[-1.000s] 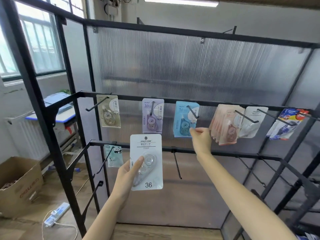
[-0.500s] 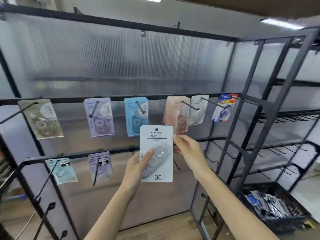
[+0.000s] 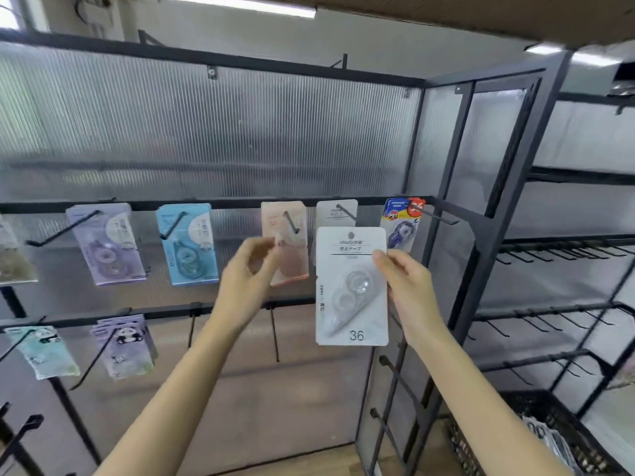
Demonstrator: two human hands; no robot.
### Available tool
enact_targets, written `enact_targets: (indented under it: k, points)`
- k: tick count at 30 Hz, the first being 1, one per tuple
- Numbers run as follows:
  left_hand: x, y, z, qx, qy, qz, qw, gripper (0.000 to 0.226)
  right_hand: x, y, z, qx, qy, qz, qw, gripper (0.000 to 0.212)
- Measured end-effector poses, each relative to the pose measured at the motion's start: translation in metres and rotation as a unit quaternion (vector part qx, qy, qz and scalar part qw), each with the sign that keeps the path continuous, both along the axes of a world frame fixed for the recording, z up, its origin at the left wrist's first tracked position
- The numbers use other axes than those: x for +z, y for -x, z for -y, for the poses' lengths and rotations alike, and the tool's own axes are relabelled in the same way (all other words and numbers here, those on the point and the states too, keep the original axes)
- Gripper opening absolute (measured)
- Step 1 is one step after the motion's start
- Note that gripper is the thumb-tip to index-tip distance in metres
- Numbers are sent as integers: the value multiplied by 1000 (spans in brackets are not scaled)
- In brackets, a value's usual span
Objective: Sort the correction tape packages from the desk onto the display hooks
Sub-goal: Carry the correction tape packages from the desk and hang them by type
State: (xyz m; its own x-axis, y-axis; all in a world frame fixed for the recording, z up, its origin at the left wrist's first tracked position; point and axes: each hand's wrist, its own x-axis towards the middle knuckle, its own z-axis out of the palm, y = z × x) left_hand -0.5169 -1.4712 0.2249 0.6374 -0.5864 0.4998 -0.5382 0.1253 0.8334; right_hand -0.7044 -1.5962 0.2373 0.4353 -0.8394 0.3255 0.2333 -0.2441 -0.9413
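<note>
Right hand (image 3: 407,290): grips the right edge of the white package (image 3: 352,286), thumb on the face, remaining fingers behind the card. Package held upright, clear of the rack, in front of and slightly below the white-card hook (image 3: 345,212).

Left hand (image 3: 249,274): raised beside the package, not touching it; fingers loosely curled, holding nothing. It sits in front of the pink packages (image 3: 285,245), blurred.

White package: flat card backing with a clear blister over the tape dispenser; "36" printed at the bottom; a hang hole (image 3: 351,235) near the top centre. Judged light and fairly stiff, with smooth card that could slip from a thin pinch. The blister is likely to dent if squeezed. Best taken by the card edge, leaving the hang hole free.

Upper rail, left to right: purple package (image 3: 106,245), blue package (image 3: 187,245), pink packages, a matching white card on its hook, blue-and-red package (image 3: 400,225).

Lower rail: green panda package (image 3: 43,350), purple panda packages (image 3: 125,347), then bare hooks.

Far right: empty hook racks; a black basket (image 3: 563,441) on the floor holding more packages. No counter in view.
</note>
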Motion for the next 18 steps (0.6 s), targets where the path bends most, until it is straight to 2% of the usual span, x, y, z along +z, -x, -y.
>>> enact_targets:
  k: [3,6,9,13,18]
  points:
    - [15,2,17,52,-34,74,995,39,4,14,27,-4,-6,-5,1000,13]
    - [21,14,31,70,-83,111,988,41,5,17,49,1,0,-30,1000,15]
    - [18,25,37,87,-97,112,985,41,2,12,63,10,3,-47,999,20]
    - [17,29,38,119,-82,108,984,38,-3,8,73,15,0,-39,999,13]
    - [16,31,43,149,-101,116,977,35,2,-3,85,11,43,-71,996,16]
